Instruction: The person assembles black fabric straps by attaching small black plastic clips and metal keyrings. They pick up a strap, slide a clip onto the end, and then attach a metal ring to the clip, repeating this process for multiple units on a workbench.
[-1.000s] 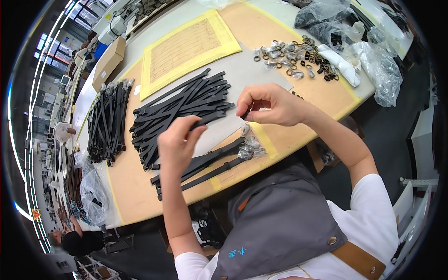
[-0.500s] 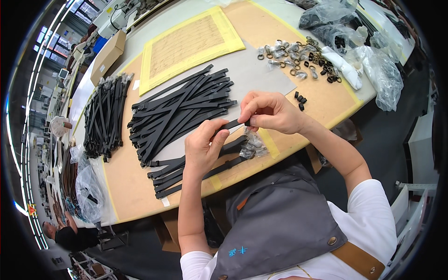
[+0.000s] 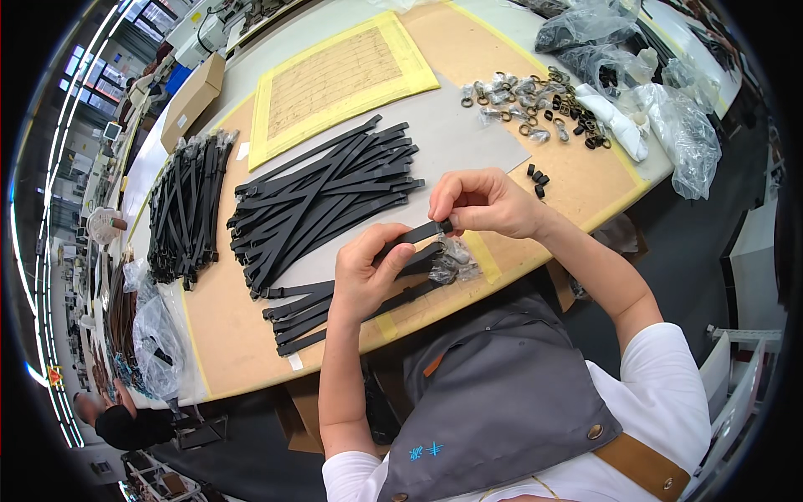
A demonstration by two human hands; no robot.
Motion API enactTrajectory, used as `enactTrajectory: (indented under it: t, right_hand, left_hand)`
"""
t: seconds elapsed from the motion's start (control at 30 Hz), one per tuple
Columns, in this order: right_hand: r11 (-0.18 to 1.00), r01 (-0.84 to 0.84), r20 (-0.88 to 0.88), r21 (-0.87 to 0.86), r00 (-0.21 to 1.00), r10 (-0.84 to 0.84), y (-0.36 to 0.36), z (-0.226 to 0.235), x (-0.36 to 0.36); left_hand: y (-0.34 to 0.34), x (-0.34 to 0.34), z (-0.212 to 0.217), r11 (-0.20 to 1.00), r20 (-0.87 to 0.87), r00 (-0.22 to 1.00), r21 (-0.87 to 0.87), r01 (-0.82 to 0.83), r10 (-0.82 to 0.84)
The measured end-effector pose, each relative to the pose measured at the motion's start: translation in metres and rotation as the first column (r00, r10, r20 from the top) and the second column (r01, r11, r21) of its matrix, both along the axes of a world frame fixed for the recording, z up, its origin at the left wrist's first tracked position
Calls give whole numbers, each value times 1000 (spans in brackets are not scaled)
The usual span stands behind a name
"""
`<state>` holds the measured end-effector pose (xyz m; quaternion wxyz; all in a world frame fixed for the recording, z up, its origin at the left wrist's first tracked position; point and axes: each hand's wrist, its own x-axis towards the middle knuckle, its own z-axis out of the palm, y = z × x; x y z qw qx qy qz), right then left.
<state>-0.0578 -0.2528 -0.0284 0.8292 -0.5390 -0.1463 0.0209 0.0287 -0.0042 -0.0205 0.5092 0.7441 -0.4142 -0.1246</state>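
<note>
Between my hands, above the table's near edge, is a black strap point(image 3: 421, 234). My left hand point(image 3: 368, 261) is closed round it, thumb against fingers. At the strap's right end, my right hand point(image 3: 485, 205) pinches a small black loop point(image 3: 446, 226), which sits at or around the strap's tip; I cannot tell how far on it is. Just below, several black straps point(image 3: 309, 322) with plastic-wrapped metal ends point(image 3: 456, 261) lie side by side. Beyond my left hand spreads a large criss-crossed pile of black straps point(image 3: 326, 197). A few loose black loops point(image 3: 539, 180) lie right of my right hand.
Another strap bundle point(image 3: 191, 205) lies at the left. A yellow-edged board point(image 3: 343, 84) is at the back, near a cardboard box point(image 3: 192, 100). Metal clasps and rings point(image 3: 535, 96) and plastic bags point(image 3: 677, 125) are at the right. A person point(image 3: 130, 422) sits far left.
My left hand has slid slightly away from the strap's right end, so more strap shows between my hands. My right hand still pinches at the tip, slightly lower.
</note>
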Motion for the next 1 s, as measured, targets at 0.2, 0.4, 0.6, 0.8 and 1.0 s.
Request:
enactTrajectory:
  t: [0.2,0.4,0.6,0.8,1.0]
  right_hand:
    - [981,148,-15,-122,988,-151,3,-1,-4]
    - [972,198,-136,-123,967,-214,18,-5,-8]
    - [834,76,-151,-546,971,-187,-28,-8,54]
    - [-365,435,521,-823,834,-182,-179,-38,134]
    - [-306,333,370,-892,926,-70,-174,-27,140]
  left_hand:
    - [-8,-6,2,996,192,978,14,-84,80]
    - [-12,-10,2,986,288,950,76,-147,119]
    - [-10,-7,-13,994,212,973,39,-106,95]
    - [-11,-7,-4,996,120,991,54,-69,62]
    - [-3,0,-3,996,111,990,-6,-88,89]
